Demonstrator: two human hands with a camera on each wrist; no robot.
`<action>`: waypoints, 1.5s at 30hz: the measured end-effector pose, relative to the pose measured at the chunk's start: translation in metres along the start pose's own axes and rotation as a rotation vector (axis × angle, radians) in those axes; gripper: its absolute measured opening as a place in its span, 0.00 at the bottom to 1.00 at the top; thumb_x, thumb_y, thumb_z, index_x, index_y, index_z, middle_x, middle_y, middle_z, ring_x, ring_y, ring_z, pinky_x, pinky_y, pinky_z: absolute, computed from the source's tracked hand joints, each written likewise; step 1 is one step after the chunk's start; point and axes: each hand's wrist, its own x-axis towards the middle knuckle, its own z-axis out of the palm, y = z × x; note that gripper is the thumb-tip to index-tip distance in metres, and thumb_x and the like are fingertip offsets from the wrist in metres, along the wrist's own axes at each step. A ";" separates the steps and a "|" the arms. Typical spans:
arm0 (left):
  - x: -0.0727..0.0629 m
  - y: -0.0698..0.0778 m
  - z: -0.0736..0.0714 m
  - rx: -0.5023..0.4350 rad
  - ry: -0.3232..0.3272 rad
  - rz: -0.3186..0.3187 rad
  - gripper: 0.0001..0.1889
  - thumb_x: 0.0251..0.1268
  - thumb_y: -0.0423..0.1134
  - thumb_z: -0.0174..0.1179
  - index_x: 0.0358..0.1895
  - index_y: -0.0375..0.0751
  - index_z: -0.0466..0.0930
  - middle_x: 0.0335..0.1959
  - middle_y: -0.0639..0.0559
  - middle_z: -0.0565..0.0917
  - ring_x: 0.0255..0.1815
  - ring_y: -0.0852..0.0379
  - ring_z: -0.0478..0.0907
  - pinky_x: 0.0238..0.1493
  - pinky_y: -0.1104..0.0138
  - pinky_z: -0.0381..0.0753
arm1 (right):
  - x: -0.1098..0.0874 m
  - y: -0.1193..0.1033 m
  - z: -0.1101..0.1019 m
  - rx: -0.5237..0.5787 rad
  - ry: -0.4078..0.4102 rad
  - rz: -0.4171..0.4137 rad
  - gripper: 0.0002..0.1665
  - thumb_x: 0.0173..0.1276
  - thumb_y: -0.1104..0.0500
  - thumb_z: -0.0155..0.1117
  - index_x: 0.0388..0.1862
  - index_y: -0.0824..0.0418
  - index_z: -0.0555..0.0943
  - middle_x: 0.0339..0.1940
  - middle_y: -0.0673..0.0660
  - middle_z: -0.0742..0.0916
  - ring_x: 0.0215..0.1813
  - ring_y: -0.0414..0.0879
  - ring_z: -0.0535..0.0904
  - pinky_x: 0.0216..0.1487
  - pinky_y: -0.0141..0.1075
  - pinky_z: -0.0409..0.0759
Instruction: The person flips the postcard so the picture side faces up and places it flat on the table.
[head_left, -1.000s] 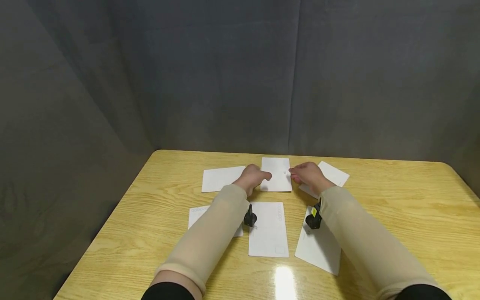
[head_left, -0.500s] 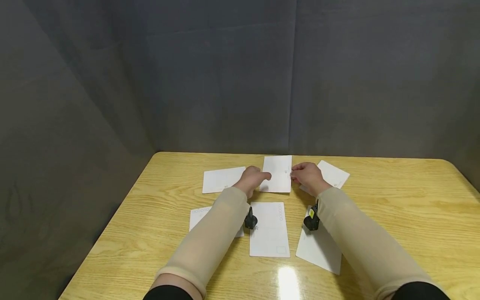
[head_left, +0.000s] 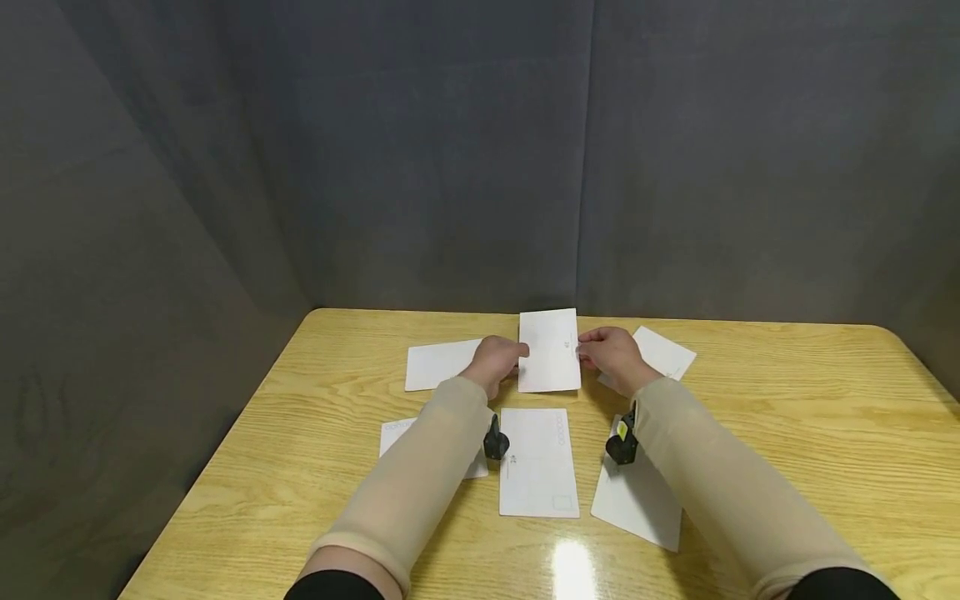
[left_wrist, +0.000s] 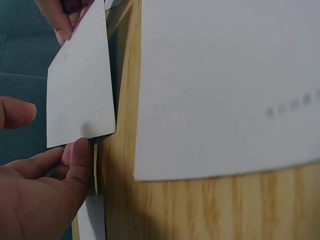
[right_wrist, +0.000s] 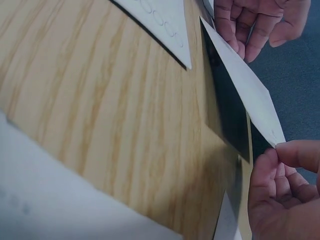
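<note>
A white postcard (head_left: 550,354) is tilted up off the far part of the table, between my hands. My right hand (head_left: 611,354) pinches its right edge between thumb and fingers, as the right wrist view shows. My left hand (head_left: 491,362) is at the opposite edge, its fingertips (left_wrist: 80,145) touching the card while the thumb stands apart from it. Faint postal-code circles show on the white face of the postcard (left_wrist: 82,85) in the left wrist view. Its dark underside faces the table in the right wrist view.
More white postcards lie around: one at back left (head_left: 438,365), one at back right (head_left: 667,354), one at front left (head_left: 396,433), partly hidden by my sleeve, one at front middle (head_left: 537,462) and one at front right (head_left: 641,504). A grey curtain (head_left: 435,167) hangs behind the wooden table (head_left: 300,467).
The far middle postcard has risen from the table, its far edge now higher than the table's back edge. Both hands have stayed at its sides.
</note>
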 end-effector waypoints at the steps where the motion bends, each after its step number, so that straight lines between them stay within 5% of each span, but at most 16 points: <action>1: 0.001 0.000 -0.001 -0.006 0.005 0.000 0.06 0.71 0.34 0.59 0.42 0.34 0.78 0.36 0.50 0.72 0.36 0.54 0.73 0.41 0.63 0.70 | 0.000 -0.001 0.000 0.001 -0.002 -0.004 0.18 0.77 0.66 0.58 0.60 0.74 0.77 0.52 0.65 0.82 0.46 0.48 0.81 0.49 0.38 0.82; 4: 0.003 0.002 -0.003 -0.006 0.025 0.011 0.06 0.71 0.34 0.59 0.44 0.33 0.79 0.35 0.51 0.72 0.36 0.54 0.74 0.42 0.63 0.71 | 0.000 -0.003 0.000 0.006 -0.008 -0.009 0.17 0.77 0.66 0.58 0.60 0.74 0.77 0.52 0.65 0.82 0.47 0.49 0.81 0.51 0.40 0.82; 12: 0.002 0.007 -0.006 -0.010 0.018 0.053 0.09 0.69 0.32 0.58 0.28 0.40 0.73 0.26 0.51 0.73 0.29 0.55 0.72 0.37 0.65 0.71 | -0.001 -0.006 -0.002 0.036 -0.026 -0.013 0.18 0.78 0.65 0.56 0.61 0.72 0.75 0.53 0.63 0.80 0.49 0.50 0.79 0.53 0.40 0.80; 16: 0.001 0.011 -0.006 -0.022 -0.010 0.073 0.07 0.72 0.33 0.57 0.33 0.37 0.78 0.29 0.51 0.73 0.32 0.55 0.73 0.43 0.63 0.75 | -0.003 -0.009 -0.007 0.037 -0.032 -0.037 0.18 0.78 0.65 0.55 0.62 0.73 0.74 0.52 0.63 0.80 0.49 0.51 0.79 0.52 0.42 0.80; 19: 0.001 0.013 -0.007 -0.043 -0.004 0.099 0.08 0.75 0.33 0.56 0.46 0.31 0.82 0.33 0.48 0.76 0.36 0.52 0.75 0.47 0.60 0.77 | -0.004 -0.011 -0.010 0.036 -0.039 -0.061 0.18 0.78 0.65 0.55 0.62 0.74 0.74 0.50 0.63 0.80 0.50 0.53 0.79 0.54 0.43 0.81; 23: -0.001 0.017 -0.005 -0.117 0.088 0.146 0.11 0.76 0.31 0.56 0.54 0.28 0.81 0.37 0.46 0.79 0.33 0.54 0.77 0.51 0.56 0.83 | -0.005 -0.013 -0.011 0.053 -0.048 -0.080 0.17 0.77 0.66 0.55 0.60 0.73 0.73 0.48 0.62 0.79 0.55 0.58 0.79 0.60 0.47 0.79; 27: -0.004 0.018 -0.004 -0.167 0.151 0.164 0.08 0.76 0.28 0.57 0.50 0.29 0.82 0.36 0.47 0.78 0.31 0.57 0.76 0.49 0.57 0.86 | -0.006 -0.014 -0.011 0.065 -0.061 -0.094 0.15 0.77 0.65 0.56 0.58 0.71 0.73 0.49 0.62 0.80 0.61 0.61 0.78 0.63 0.50 0.78; 39: -0.006 0.022 -0.005 -0.242 0.129 0.188 0.03 0.76 0.28 0.55 0.45 0.32 0.78 0.33 0.49 0.74 0.31 0.57 0.70 0.39 0.61 0.77 | -0.007 -0.020 -0.017 0.142 -0.081 -0.097 0.10 0.82 0.61 0.55 0.55 0.66 0.74 0.47 0.59 0.81 0.47 0.49 0.77 0.57 0.44 0.78; 45: -0.001 0.019 -0.008 -0.347 0.076 0.178 0.06 0.80 0.31 0.51 0.43 0.36 0.77 0.33 0.49 0.78 0.33 0.58 0.76 0.41 0.61 0.79 | -0.007 -0.021 -0.020 0.222 -0.150 -0.085 0.09 0.83 0.62 0.54 0.55 0.64 0.73 0.53 0.62 0.82 0.52 0.49 0.80 0.59 0.41 0.78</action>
